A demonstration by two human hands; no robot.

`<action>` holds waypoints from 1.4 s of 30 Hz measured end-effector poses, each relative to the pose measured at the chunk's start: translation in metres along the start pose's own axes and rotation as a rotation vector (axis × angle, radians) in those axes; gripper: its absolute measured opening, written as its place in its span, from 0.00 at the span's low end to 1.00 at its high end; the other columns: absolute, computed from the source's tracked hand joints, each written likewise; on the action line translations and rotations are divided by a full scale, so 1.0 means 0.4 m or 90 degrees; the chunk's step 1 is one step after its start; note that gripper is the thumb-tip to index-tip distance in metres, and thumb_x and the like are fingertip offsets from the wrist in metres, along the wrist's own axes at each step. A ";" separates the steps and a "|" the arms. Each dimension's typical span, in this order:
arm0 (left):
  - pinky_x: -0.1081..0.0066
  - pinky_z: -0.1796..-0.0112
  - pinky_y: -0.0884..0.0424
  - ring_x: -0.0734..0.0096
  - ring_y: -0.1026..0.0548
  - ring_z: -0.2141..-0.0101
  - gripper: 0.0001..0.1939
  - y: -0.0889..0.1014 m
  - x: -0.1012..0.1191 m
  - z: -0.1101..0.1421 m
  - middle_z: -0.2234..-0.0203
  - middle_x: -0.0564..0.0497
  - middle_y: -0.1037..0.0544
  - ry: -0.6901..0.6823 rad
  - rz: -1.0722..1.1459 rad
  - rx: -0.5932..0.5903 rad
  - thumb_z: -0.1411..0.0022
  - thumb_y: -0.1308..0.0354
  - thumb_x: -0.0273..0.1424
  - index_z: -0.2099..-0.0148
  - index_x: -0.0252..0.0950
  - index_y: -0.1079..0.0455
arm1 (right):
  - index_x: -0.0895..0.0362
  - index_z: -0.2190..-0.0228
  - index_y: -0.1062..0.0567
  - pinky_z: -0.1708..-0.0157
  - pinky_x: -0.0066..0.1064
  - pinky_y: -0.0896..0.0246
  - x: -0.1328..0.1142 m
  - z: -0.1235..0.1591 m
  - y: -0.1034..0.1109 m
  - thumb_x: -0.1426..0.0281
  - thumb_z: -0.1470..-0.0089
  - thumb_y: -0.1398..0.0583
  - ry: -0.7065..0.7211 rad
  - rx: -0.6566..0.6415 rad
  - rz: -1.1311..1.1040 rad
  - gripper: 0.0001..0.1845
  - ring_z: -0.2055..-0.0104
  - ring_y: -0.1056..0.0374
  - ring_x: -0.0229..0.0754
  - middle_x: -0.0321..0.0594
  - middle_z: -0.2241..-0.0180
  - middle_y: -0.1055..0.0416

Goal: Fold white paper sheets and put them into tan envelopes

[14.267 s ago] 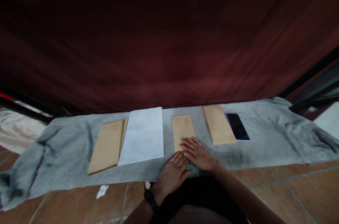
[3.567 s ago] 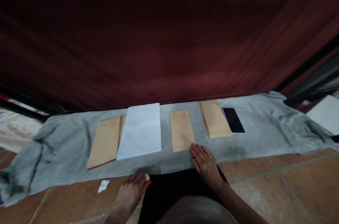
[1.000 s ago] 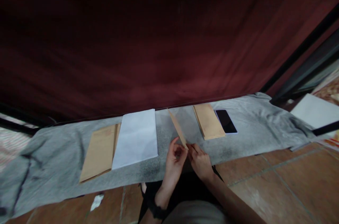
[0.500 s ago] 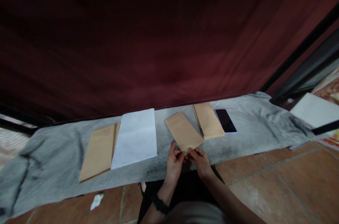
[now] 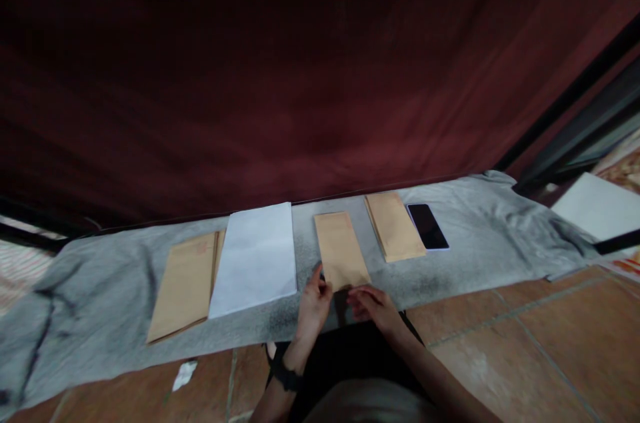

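Observation:
A brown paper envelope (image 5: 343,246) lies in front of me, its near end slightly raised off the grey cloth. My left hand (image 5: 315,303) grips the near left corner, thumb on top and fingers at the side. At the near right corner, my right hand (image 5: 374,306) has its thumb and fingers closed on the edge; part of the fingers is hidden. Right of this envelope rests a small stack of similar envelopes (image 5: 395,226). On the left are a stack of white paper sheets (image 5: 257,256) and another stack of brown envelopes (image 5: 184,286).
A phone (image 5: 429,226) with a dark screen lies beside the right stack. Grey cloth (image 5: 480,230) covers the long narrow surface, and a dark red panel (image 5: 320,110) rises behind it. A crumpled white scrap (image 5: 185,375) is on the tiled floor (image 5: 500,350).
The envelope between my hands has turned from a slant to nearly straight away from me. My left hand has moved left and my hands are farther apart.

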State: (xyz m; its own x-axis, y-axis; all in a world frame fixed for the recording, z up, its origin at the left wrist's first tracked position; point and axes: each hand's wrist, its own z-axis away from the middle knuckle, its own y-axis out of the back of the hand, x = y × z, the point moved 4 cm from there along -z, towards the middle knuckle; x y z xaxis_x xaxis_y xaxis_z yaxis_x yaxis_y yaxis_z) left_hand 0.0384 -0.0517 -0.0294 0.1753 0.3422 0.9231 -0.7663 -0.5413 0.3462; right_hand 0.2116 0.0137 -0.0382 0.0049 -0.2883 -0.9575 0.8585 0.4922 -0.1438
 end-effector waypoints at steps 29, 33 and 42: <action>0.55 0.32 0.60 0.64 0.50 0.31 0.27 -0.125 0.111 -0.291 0.31 0.52 0.44 -0.508 -0.585 -0.223 0.26 0.61 0.38 0.29 0.42 0.48 | 0.54 0.36 0.37 0.37 0.49 0.39 -0.039 0.025 -0.012 0.74 0.37 0.46 0.532 -0.098 0.728 0.28 0.36 0.37 0.47 0.46 0.39 0.32; 0.57 0.32 0.59 0.68 0.49 0.31 0.27 -0.124 0.106 -0.245 0.31 0.50 0.44 -0.535 -0.575 -0.251 0.26 0.62 0.38 0.29 0.40 0.48 | 0.53 0.38 0.35 0.37 0.49 0.38 -0.038 0.024 -0.013 0.75 0.38 0.45 0.528 -0.094 0.724 0.27 0.37 0.36 0.47 0.46 0.40 0.31; 0.60 0.33 0.57 0.70 0.49 0.31 0.26 -0.118 0.103 -0.130 0.31 0.47 0.42 -0.577 -0.538 -0.296 0.26 0.59 0.36 0.29 0.38 0.47 | 0.53 0.38 0.34 0.38 0.50 0.38 -0.036 0.028 -0.005 0.75 0.39 0.46 0.524 -0.101 0.701 0.27 0.39 0.34 0.47 0.45 0.43 0.28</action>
State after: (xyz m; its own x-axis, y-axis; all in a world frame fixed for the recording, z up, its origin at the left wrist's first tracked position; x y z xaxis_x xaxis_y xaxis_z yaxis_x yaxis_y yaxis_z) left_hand 0.0497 0.0277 -0.0164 0.9096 -0.2875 0.3001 -0.3251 -0.0425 0.9447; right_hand 0.2155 0.0077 -0.0213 0.2870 0.8419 -0.4570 0.5427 0.2503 0.8018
